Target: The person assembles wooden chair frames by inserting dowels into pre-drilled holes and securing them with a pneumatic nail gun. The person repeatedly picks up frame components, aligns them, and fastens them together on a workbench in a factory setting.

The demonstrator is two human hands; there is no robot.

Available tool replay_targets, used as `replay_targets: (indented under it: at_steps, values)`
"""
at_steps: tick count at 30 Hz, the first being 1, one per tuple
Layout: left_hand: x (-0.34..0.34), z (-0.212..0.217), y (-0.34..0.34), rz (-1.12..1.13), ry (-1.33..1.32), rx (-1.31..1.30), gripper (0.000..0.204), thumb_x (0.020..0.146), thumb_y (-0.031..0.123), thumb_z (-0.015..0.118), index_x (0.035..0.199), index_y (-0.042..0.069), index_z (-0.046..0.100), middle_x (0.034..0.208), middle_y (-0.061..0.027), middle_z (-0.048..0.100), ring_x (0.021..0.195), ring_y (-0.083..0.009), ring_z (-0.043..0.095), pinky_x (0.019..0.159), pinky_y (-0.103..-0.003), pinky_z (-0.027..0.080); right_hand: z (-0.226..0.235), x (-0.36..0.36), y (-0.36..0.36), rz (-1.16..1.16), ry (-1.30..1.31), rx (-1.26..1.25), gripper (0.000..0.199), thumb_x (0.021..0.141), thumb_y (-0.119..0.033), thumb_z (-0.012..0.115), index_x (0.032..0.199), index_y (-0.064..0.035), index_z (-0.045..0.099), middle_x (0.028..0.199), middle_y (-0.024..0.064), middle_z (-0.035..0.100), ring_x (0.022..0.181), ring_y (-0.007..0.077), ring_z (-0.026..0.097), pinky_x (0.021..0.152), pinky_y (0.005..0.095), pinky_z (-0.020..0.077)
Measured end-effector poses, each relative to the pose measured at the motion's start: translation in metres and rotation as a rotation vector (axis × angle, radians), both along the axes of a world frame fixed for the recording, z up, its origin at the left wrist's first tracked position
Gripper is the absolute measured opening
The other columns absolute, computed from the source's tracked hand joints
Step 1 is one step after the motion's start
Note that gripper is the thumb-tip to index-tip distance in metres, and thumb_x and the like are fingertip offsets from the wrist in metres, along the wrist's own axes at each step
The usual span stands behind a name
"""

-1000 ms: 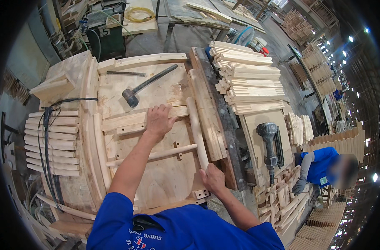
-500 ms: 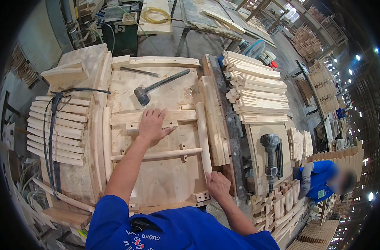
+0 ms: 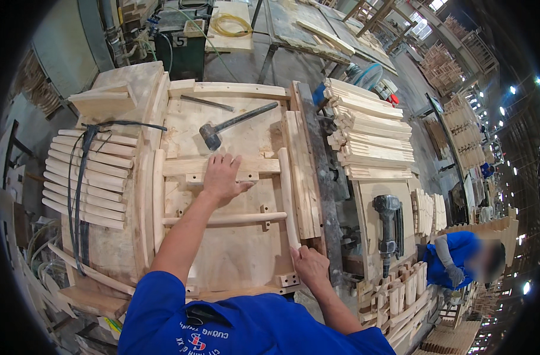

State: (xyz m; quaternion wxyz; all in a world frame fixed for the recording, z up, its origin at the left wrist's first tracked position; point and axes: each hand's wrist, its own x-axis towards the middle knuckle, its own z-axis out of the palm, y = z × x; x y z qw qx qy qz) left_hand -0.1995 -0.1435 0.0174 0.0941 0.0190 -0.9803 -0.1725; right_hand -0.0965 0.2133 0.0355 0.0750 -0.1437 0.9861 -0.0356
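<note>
Hands are working on a pale wooden chair frame point(image 3: 222, 195) that is lying flat on the plywood-topped bench point(image 3: 234, 260) in the middle of the frame. The left hand point(image 3: 221, 177) is spread open, palm down and fingers splayed, pressing on the flat upper crosspiece point(image 3: 181, 167) of the frame; it is gripping nothing. The right hand point(image 3: 310, 266), at lower centre, is curled closed around the lower end of the curved right-hand side rail point(image 3: 286, 195), with the thumb lying along the wood. A thin round wooden rung point(image 3: 246, 219) is running across between the two side rails, just below the left hand.

Above the left hand, a dark-headed mallet with a long dark handle point(image 3: 234, 125) is lying slantwise on the bench, near but apart from the fingers. Curved pale slats point(image 3: 86, 177) are sitting in a row at the left of the frame, with a black strap point(image 3: 81, 177) draped over them. A tall stack of straight pale wooden pieces point(image 3: 370, 136) is resting at upper right. Below that stack, a dark grey pneumatic nail gun point(image 3: 388, 231) is lying on a board. At the right edge, another person in a blue shirt point(image 3: 453, 260) is bending over small wooden parts.
</note>
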Motion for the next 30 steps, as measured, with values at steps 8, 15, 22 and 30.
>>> replay_targets:
  at_steps: [8,15,22,30]
  values:
    - [0.010,-0.001,-0.012,0.025,0.077,0.001,0.090,0.085,0.068,0.078,0.145,0.003,0.060,0.128,-0.0158,0.062,0.125,-0.0342,0.054,0.113,-0.048,0.039,0.006,-0.003,-0.002,0.024,-0.040,0.015,0.047,0.106,-0.051,0.060,0.088,-0.0081,0.069,0.080,0.0161,0.073,0.079,0.0393,0.074,0.069,0.0524,0.0575]
    - [0.028,0.005,-0.033,0.089,0.043,-0.065,0.083,0.085,0.062,0.080,0.138,0.003,0.058,0.123,-0.0152,0.060,0.119,-0.0337,0.053,0.108,-0.046,0.039,0.012,0.008,0.008,-0.025,-0.124,0.051,0.044,0.103,-0.052,0.065,0.090,-0.0099,0.071,0.083,0.0166,0.074,0.084,0.0405,0.074,0.075,0.0541,0.0575]
    - [0.029,0.000,-0.037,0.094,-0.032,-0.112,0.084,0.085,0.065,0.078,0.138,0.002,0.059,0.124,-0.0161,0.060,0.118,-0.0337,0.053,0.106,-0.047,0.040,0.086,-0.030,0.081,-0.246,0.185,-0.224,0.029,0.096,-0.039,0.076,0.102,-0.0108,0.076,0.090,0.0161,0.072,0.082,0.0399,0.072,0.074,0.0512,0.0560]
    - [0.026,0.003,-0.039,0.084,-0.058,-0.081,0.088,0.084,0.067,0.078,0.140,0.001,0.060,0.126,-0.0155,0.062,0.121,-0.0337,0.054,0.109,-0.046,0.039,0.141,-0.091,0.160,-0.321,0.478,0.140,0.045,0.102,-0.035,0.069,0.132,-0.0028,0.064,0.112,0.0229,0.067,0.105,0.0423,0.067,0.089,0.0534,0.0521]
